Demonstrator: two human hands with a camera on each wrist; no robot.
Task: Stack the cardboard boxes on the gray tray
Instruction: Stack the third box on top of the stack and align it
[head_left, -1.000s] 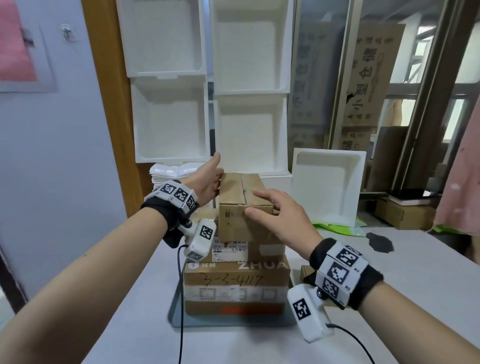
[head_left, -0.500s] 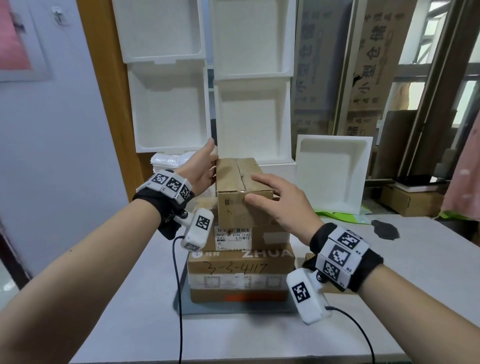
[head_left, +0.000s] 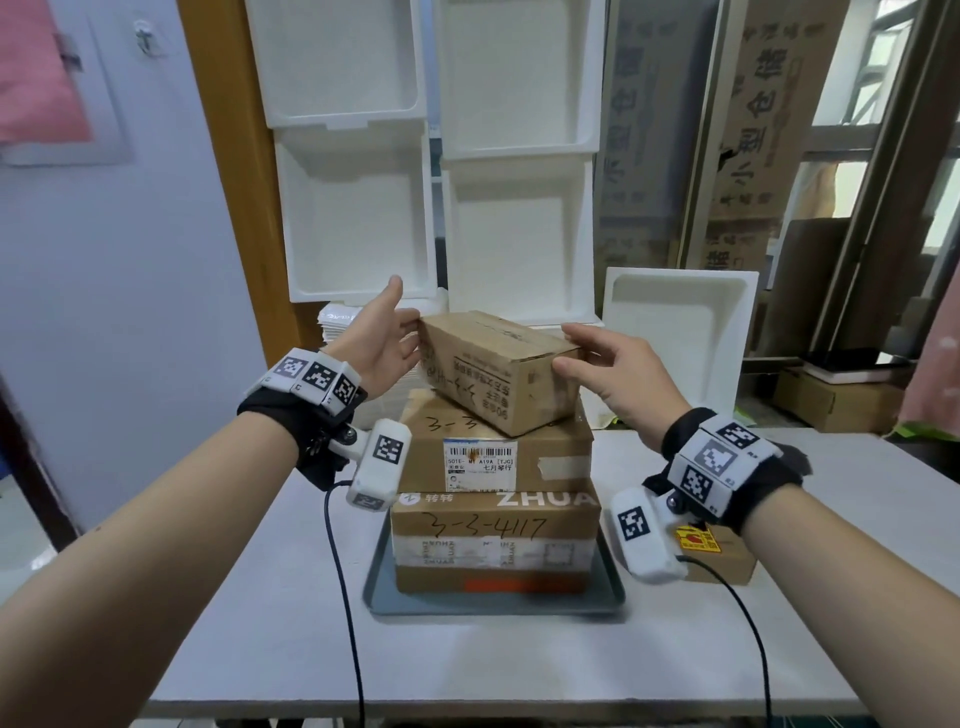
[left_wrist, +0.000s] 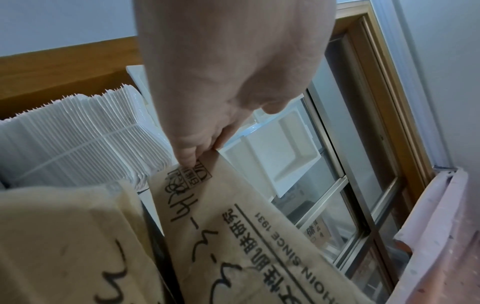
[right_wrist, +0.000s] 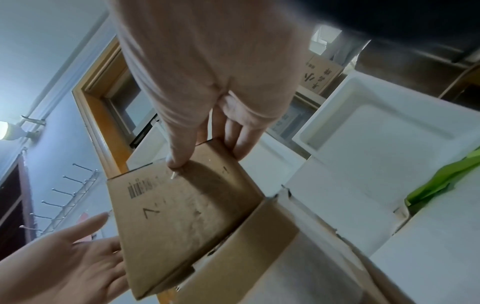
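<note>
On the gray tray (head_left: 496, 605) stands a large box (head_left: 493, 535) marked "3-3-417", with a labelled box (head_left: 493, 452) on top of it. A small printed box (head_left: 498, 371) lies askew on the labelled one, its long side facing me. My left hand (head_left: 400, 325) lies flat against its left end with straight fingers, as the right wrist view shows (right_wrist: 64, 257). My right hand (head_left: 566, 347) pinches the box's right corner (right_wrist: 182, 216), thumb (right_wrist: 179, 158) on one face and fingers behind. In the left wrist view a fingertip (left_wrist: 191, 162) touches the box's corner (left_wrist: 233, 236).
Another small cardboard box (head_left: 719, 553) with a red and yellow sticker sits on the table right of the tray. White foam trays (head_left: 675, 332) lean at the back, and a pile of white bags (head_left: 337, 322) lies back left. Wrist cables (head_left: 343, 597) trail over the table front.
The small top box has turned from end-on to long side facing me, slightly askew. My left hand moved to its left end and my right hand to its right corner.
</note>
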